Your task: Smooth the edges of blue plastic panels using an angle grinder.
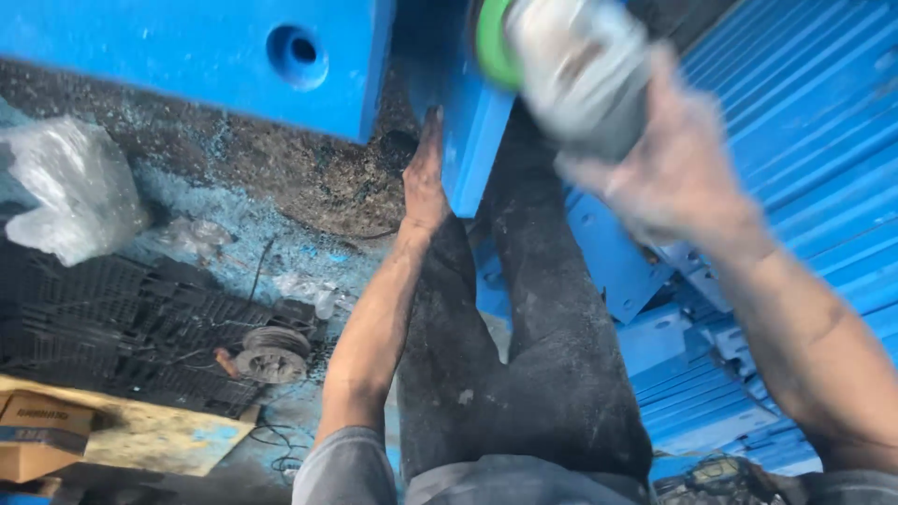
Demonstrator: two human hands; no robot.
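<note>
Grinder (571, 70) (blurred) gripped in right hand (669, 173); left hand (426, 178) flat, fingers straight, against blue steel part (468, 131).

Two hands, one grinder (571, 70), one plastic bag (70, 187), two cardboard boxes (37, 435), one wire wheel (271, 353).

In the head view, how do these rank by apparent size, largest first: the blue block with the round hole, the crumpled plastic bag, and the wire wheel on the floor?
1. blue block, cut off by the frame edge.
2. plastic bag.
3. wire wheel.

They lie at differing distances, so this ranks apparent size only.
</note>
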